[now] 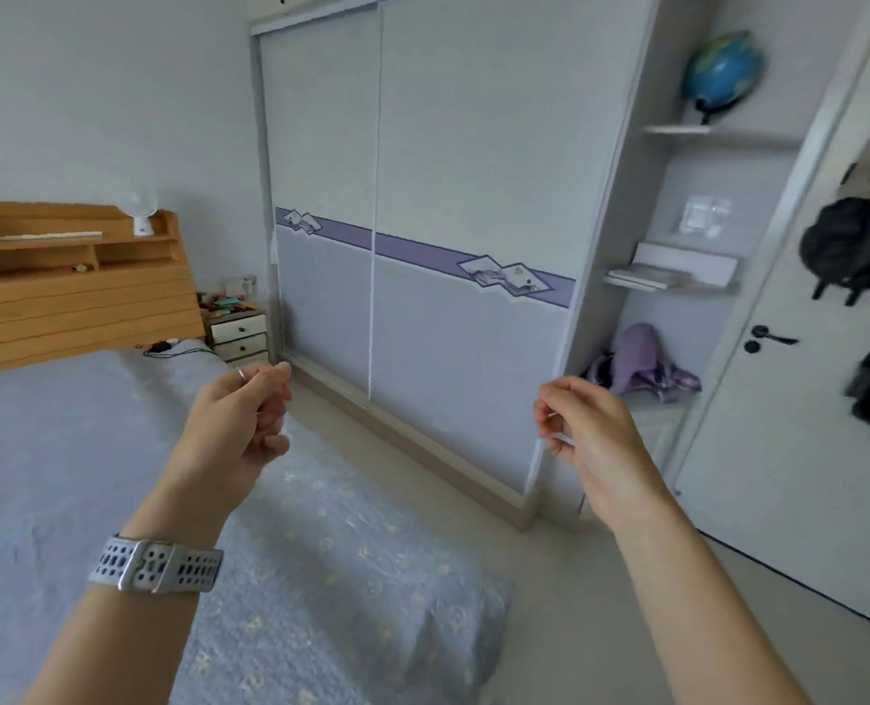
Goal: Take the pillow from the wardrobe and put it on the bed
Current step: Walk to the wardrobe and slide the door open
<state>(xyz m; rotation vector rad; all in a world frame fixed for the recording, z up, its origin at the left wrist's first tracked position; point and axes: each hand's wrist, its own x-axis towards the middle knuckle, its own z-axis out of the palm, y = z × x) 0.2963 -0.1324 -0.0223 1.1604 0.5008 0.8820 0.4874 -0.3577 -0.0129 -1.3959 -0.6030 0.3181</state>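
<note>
Head view shows a bedroom with the wardrobe (412, 236) facing the person, both sliding doors drawn shut, so the pillow is not visible anywhere; by the task it should lie behind those doors. The left hand (239, 424) and the right hand (583, 429) are raised in front of the body, each loosely curled with the fingers folded in toward the palm and clamped on nothing, well apart from each other and not touching the wardrobe. A pale perforated watch strap (155, 564) sits on the left wrist.

The wardrobe doors are flat, smooth, matt panels in light grey with a purple band and small printed pictures across the middle; no handle shows, so a door will likely have to be slid by its edge. The bed (92, 475) lies to the left, covered by a soft quilted spread in pale blue-grey with a faint star pattern, below a slatted wooden headboard (76, 292) with open shelves. Open shelves to the right of the wardrobe carry a globe (723, 68).

As a judgement, the pillow will be light, soft and bulky, yielding under the fingers and not fragile. Two hands on opposite sides or corners should carry it best, and the flat spread offers an easy landing place.
</note>
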